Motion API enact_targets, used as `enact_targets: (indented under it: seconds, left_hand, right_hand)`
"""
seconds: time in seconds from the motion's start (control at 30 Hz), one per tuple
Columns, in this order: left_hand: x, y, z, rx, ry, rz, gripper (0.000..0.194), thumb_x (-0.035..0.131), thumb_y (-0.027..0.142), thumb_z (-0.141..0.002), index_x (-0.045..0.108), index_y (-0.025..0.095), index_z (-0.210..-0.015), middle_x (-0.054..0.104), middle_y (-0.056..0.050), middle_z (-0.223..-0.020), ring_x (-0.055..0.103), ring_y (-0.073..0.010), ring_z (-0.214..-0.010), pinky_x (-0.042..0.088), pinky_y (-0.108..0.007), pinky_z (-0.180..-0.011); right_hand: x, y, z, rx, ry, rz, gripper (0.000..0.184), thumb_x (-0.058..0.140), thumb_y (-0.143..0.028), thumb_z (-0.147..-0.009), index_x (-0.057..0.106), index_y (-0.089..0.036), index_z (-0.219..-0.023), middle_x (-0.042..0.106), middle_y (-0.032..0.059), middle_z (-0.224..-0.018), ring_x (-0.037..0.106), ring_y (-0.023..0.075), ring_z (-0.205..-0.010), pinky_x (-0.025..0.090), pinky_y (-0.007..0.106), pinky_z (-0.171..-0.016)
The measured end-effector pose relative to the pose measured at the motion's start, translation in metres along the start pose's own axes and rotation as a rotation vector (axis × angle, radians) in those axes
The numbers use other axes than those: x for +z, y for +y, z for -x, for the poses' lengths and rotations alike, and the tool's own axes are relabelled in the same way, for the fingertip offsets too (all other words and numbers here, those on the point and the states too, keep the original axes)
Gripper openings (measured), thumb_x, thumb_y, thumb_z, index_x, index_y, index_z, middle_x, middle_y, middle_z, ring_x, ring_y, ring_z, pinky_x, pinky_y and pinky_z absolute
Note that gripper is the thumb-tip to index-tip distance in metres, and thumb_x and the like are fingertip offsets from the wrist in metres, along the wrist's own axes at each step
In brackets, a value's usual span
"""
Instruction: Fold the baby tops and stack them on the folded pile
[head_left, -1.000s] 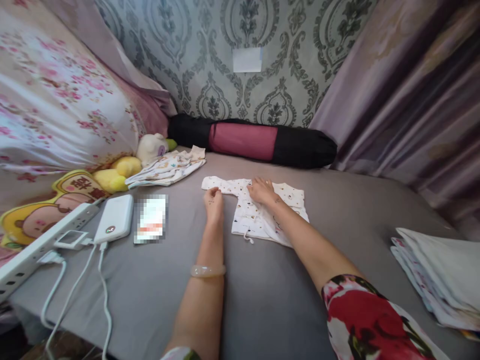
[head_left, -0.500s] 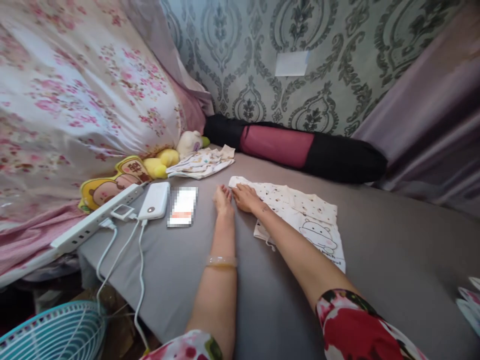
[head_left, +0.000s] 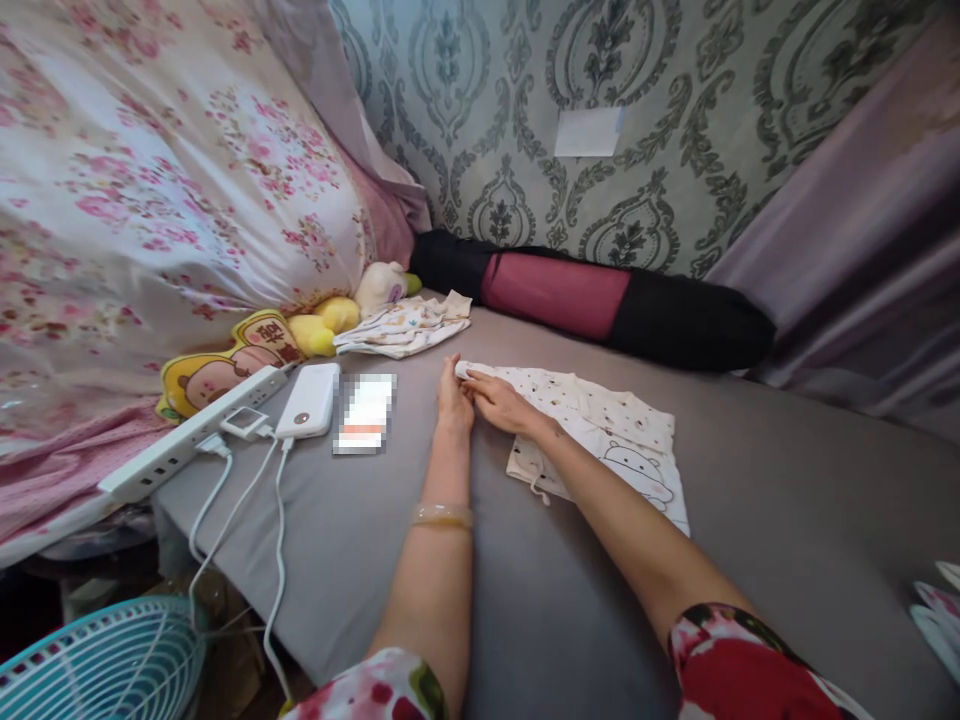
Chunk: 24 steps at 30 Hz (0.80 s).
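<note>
A white baby shirt (head_left: 607,420) with small dark prints and a cartoon animal drawing lies spread on the grey bed sheet (head_left: 570,600). One sleeve points left, towards my hands. At its cuff my left hand (head_left: 454,395) is closed, with the fingers on the cloth's end partly hidden. My right hand (head_left: 501,402) meets it from the right, its fingers pressed together over the same cuff. A thin tie string hangs from the shirt's near edge. My right forearm covers part of the shirt.
Left of my hands lie a phone with a blurred screen (head_left: 365,414), a white power bank (head_left: 309,400) and a power strip (head_left: 187,435) with cables. Behind are folded baby clothes (head_left: 405,328), plush toys (head_left: 322,325) and a long black-and-red bag (head_left: 559,290). A teal fan (head_left: 112,660) stands lower left.
My left hand has turned and moved slightly right to the sleeve's cuff. My right hand's fingers have come together there, and the cuff has shifted slightly.
</note>
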<state>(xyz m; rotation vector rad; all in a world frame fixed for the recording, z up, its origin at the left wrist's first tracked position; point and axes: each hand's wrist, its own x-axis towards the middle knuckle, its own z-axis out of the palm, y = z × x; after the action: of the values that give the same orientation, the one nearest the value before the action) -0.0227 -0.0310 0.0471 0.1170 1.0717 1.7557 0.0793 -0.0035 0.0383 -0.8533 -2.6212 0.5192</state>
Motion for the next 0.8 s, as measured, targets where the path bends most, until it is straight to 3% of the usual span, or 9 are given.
enact_targets:
  seconds: [0.07, 0.17, 0.23, 0.33, 0.43, 0.53, 0.8]
  left_hand:
    - [0.001, 0.000, 0.000, -0.027, 0.003, 0.050, 0.034, 0.039, 0.044, -0.097, 0.062, 0.019, -0.098, 0.063, -0.005, -0.094, 0.064, -0.0127, -0.093, 0.049, -0.020, -0.082]
    - [0.002, 0.000, 0.000, -0.039, 0.032, 0.105, 0.031, 0.044, 0.040, -0.096, 0.060, 0.018, -0.082, 0.064, -0.005, -0.096, 0.063, -0.0140, -0.101, 0.047, -0.022, -0.087]
    - [0.003, -0.001, 0.000, -0.022, 0.047, 0.120, 0.029, 0.047, 0.039, -0.096, 0.060, 0.018, -0.080, 0.065, -0.005, -0.099, 0.061, -0.0145, -0.107, 0.046, -0.023, -0.091]
    - [0.004, -0.001, -0.001, -0.003, 0.051, 0.138, 0.028, 0.048, 0.038, -0.095, 0.061, 0.018, -0.080, 0.065, -0.005, -0.103, 0.058, -0.0150, -0.113, 0.044, -0.024, -0.094]
    - [0.004, -0.001, -0.002, 0.009, 0.041, 0.149, 0.030, 0.048, 0.040, -0.095, 0.061, 0.018, -0.079, 0.065, -0.005, -0.105, 0.056, -0.0157, -0.117, 0.043, -0.025, -0.097]
    - [0.004, -0.001, -0.001, 0.010, 0.042, 0.149, 0.033, 0.047, 0.042, -0.095, 0.062, 0.018, -0.078, 0.064, -0.005, -0.105, 0.055, -0.0161, -0.119, 0.041, -0.025, -0.099]
    - [0.004, 0.001, -0.003, -0.006, 0.063, 0.154, 0.033, 0.047, 0.041, -0.095, 0.061, 0.018, -0.076, 0.064, -0.004, -0.095, 0.060, -0.0144, -0.109, 0.043, -0.023, -0.095]
  right_hand:
    - [-0.007, 0.008, 0.005, 0.051, 0.067, 0.000, 0.048, 0.031, -0.017, -0.091, 0.056, -0.019, -0.133, 0.049, 0.0053, -0.145, 0.043, 0.0165, -0.133, 0.029, 0.034, -0.113]
    - [-0.019, 0.024, 0.015, 0.276, 0.153, 0.092, 0.045, 0.028, -0.019, -0.095, 0.055, -0.014, -0.131, 0.056, 0.0110, -0.136, 0.048, 0.0190, -0.127, 0.033, 0.034, -0.109]
    - [-0.024, 0.035, 0.023, 0.411, 0.112, 0.172, 0.044, 0.027, -0.023, -0.097, 0.054, -0.011, -0.129, 0.055, 0.0148, -0.136, 0.046, 0.0223, -0.129, 0.031, 0.038, -0.110]
    - [-0.024, 0.044, 0.033, 0.514, -0.011, 0.230, 0.049, 0.025, -0.030, -0.099, 0.044, -0.007, -0.139, 0.039, 0.0171, -0.150, 0.029, 0.0262, -0.141, 0.021, 0.045, -0.115]
    - [-0.017, 0.044, 0.033, 0.549, -0.076, 0.252, 0.057, 0.023, -0.034, -0.099, 0.030, -0.006, -0.148, 0.024, 0.0148, -0.158, 0.014, 0.0272, -0.147, 0.011, 0.050, -0.117]
    - [-0.012, 0.038, 0.024, 0.552, -0.094, 0.272, 0.059, 0.020, -0.036, -0.099, 0.027, -0.006, -0.150, 0.022, 0.0141, -0.158, 0.012, 0.0263, -0.147, 0.005, 0.052, -0.117]
    - [0.007, 0.018, -0.014, 0.525, -0.082, 0.244, 0.060, 0.020, -0.037, -0.098, 0.030, -0.006, -0.149, 0.023, 0.0158, -0.158, 0.016, 0.0274, -0.146, 0.008, 0.052, -0.117]
